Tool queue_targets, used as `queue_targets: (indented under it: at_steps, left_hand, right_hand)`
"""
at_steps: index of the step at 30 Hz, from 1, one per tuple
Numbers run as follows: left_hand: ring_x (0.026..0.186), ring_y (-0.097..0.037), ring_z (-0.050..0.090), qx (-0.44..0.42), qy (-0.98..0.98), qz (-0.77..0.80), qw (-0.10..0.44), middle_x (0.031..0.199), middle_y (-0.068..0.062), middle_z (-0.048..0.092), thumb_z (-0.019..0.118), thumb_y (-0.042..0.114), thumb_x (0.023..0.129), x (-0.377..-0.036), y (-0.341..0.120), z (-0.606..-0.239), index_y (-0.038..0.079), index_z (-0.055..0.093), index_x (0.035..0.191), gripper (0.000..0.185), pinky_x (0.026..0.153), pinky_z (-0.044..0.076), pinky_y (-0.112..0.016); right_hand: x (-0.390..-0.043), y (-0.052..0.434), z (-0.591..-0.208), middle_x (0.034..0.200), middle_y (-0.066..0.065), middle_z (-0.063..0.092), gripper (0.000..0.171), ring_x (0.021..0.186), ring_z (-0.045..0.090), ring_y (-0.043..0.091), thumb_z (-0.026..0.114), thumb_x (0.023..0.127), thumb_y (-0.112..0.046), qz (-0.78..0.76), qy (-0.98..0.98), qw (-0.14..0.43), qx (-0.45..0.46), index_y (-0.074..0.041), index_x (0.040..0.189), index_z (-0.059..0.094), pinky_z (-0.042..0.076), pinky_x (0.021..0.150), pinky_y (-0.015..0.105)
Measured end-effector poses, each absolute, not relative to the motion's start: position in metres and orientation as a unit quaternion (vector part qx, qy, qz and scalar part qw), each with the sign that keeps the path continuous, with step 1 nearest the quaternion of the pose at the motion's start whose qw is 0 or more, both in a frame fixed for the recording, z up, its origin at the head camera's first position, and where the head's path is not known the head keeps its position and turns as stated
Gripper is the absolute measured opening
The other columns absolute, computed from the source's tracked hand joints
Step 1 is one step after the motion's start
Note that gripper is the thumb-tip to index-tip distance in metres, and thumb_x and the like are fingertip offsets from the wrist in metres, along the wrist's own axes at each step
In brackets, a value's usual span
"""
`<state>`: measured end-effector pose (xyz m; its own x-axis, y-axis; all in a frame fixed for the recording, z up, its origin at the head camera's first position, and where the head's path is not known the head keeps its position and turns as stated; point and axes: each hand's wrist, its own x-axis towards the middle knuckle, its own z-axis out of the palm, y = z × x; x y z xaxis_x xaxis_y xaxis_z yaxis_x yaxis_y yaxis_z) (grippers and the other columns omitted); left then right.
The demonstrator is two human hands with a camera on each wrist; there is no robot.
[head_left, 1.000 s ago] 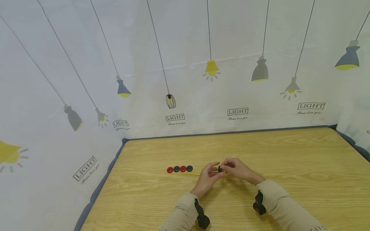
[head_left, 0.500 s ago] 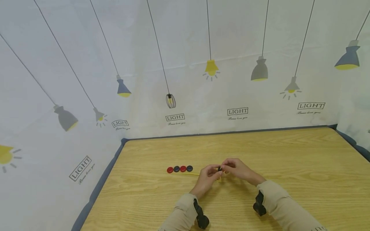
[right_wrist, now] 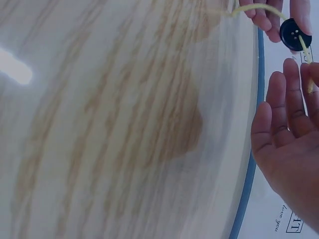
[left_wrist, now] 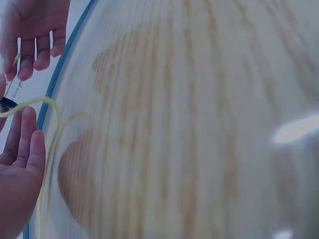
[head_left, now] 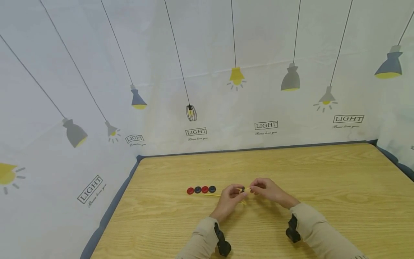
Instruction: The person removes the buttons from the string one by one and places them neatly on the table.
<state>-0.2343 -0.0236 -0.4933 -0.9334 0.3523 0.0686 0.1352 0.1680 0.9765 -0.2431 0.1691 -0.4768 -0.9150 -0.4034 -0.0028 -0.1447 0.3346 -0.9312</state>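
My left hand [head_left: 228,202] pinches a black button [right_wrist: 287,35] between thumb and fingers, its holes facing the right wrist camera. A yellow cord [right_wrist: 256,6] runs through one of the holes. On the other side, my right hand [head_left: 270,191] pinches the cord's short end between thumb and forefinger, a small gap away from the button. The other right fingers extend loosely in the right wrist view. Behind the button the cord loops down past the left hand [left_wrist: 22,169], and its tail [head_left: 211,195] lies on the table.
Several red and dark buttons lie flat in a row left of the hands, among them a red button [head_left: 190,190] and a dark button [head_left: 212,189]. The wooden table [head_left: 307,169] meets a lamp-printed wall covering [head_left: 220,108] at its far edge.
The button has shifted slightly left with the left hand. Yellow cord now shows between the button and the right fingertips, which were up against the button before.
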Motion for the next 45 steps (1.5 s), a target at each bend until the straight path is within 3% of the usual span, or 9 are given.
queue_targets:
  at_steps: [13, 24, 31, 45]
  left_hand:
    - [0.087, -0.022, 0.052, 0.142, 0.78, 0.606, 0.072, 0.098, -0.013, 0.053, 0.059, 0.012, 0.085, -0.226, -0.039, -0.467, -0.004, 0.054, 0.106, 0.027, 0.076, 0.043, -0.029]
    - [0.086, -0.019, 0.053, 0.153, 0.789, 0.591, 0.066, 0.095, -0.008, 0.054, 0.064, 0.018, 0.082, -0.248, -0.061, -0.496, 0.0, 0.056, 0.105, 0.031, 0.075, 0.044, -0.03]
    - [0.087, -0.017, 0.053, 0.135, 0.8, 0.581, 0.059, 0.095, -0.006, 0.054, 0.065, 0.023, 0.081, -0.252, -0.073, -0.5, 0.006, 0.057, 0.104, 0.03, 0.077, 0.044, -0.031]
    - [0.092, -0.029, 0.052, 0.147, 0.805, 0.571, 0.064, 0.099, -0.017, 0.052, 0.06, 0.012, 0.085, -0.236, -0.094, -0.463, -0.005, 0.052, 0.108, 0.03, 0.08, 0.043, -0.036]
  right_hand:
    - [-0.241, 0.178, -0.476, 0.093, 0.017, 0.059, 0.032, 0.088, 0.056, 0.031, 0.05, 0.092, -0.021, -0.556, 0.809, 0.119, -0.148, 0.008, 0.102, 0.054, 0.048, 0.074, 0.038]
    - [-0.238, 0.184, -0.473, 0.093, 0.021, 0.057, 0.028, 0.088, 0.055, 0.035, 0.049, 0.092, -0.016, -0.557, 0.806, 0.115, -0.164, 0.01, 0.101, 0.053, 0.047, 0.074, 0.04]
    - [-0.237, 0.188, -0.474, 0.092, 0.017, 0.058, 0.028, 0.085, 0.055, 0.03, 0.051, 0.091, -0.018, -0.543, 0.819, 0.113, -0.146, 0.008, 0.101, 0.055, 0.047, 0.069, 0.036]
    - [-0.237, 0.199, -0.482, 0.092, 0.015, 0.059, 0.027, 0.082, 0.054, 0.024, 0.053, 0.09, -0.02, -0.524, 0.832, 0.111, -0.147, 0.005, 0.1, 0.059, 0.045, 0.067, 0.032]
